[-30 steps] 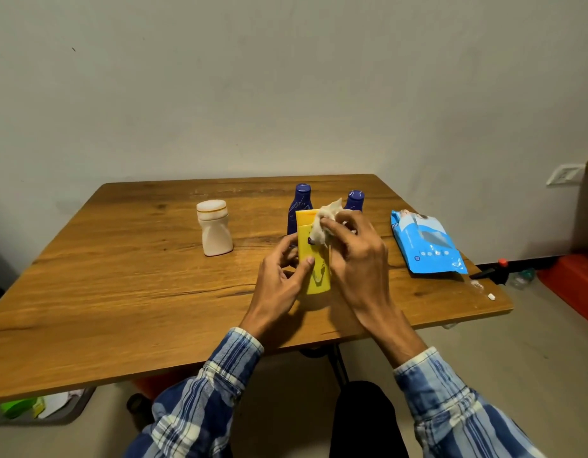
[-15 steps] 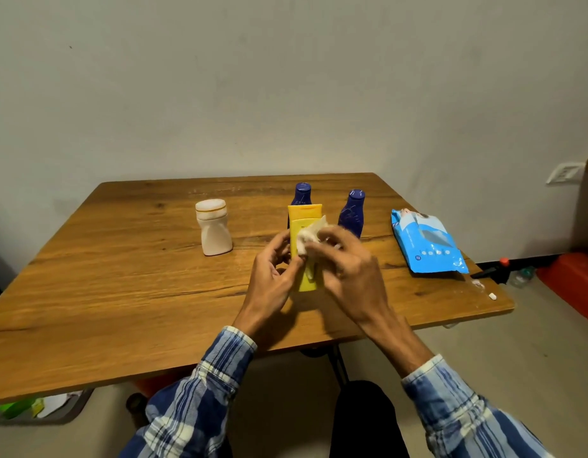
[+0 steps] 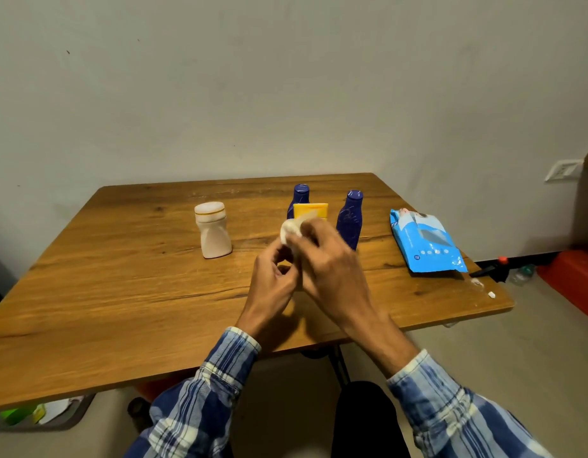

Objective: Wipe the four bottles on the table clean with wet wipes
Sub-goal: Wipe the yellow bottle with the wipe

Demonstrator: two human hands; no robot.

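At the counter's middle: yellow bottle being wiped.
The right hand (image 3: 332,259), fingers curled round a bunched wet wipe (image 3: 291,229), is pressing it on the upright yellow bottle (image 3: 310,209). The left hand (image 3: 272,279) is sitting curled at the bottle's hidden lower part, grip not confirmable. Judged next: turning it to reach unwiped faces, then taking the white bottle (image 3: 213,231), rear blue bottle (image 3: 300,196) and nearer blue bottle (image 3: 350,219). A blue wipes pack (image 3: 424,241) is lying on the wooden counter (image 3: 120,292). Plain wall (image 3: 286,94) behind, bare floor (image 3: 517,358) below.
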